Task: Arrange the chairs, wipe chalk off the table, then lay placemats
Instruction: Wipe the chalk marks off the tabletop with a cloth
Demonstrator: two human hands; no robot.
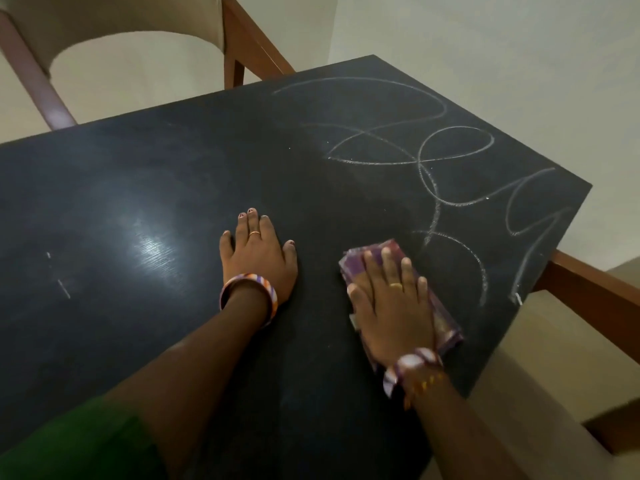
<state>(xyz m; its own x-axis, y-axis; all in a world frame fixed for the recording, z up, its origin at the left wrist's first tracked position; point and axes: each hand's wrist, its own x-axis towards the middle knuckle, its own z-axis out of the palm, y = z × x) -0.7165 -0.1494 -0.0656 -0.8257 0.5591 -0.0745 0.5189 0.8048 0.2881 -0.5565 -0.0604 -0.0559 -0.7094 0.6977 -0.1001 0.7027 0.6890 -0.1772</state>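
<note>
A dark table (145,188) fills the view. White chalk loops (422,161) cover its far right part and reach the right edge. My right hand (391,303) lies flat with straight fingers on a folded purple cloth (446,323), pressing it to the table just left of the lowest chalk curl. My left hand (258,254) rests flat on the bare table beside it, fingers straight, holding nothing. Two short chalk marks (64,289) remain at the left.
A chair (138,46) with a cream seat and brown wooden frame stands at the far edge, left. Another chair's wooden arm (595,289) and cream seat sit close to the table's right edge. Pale floor lies beyond the far right corner.
</note>
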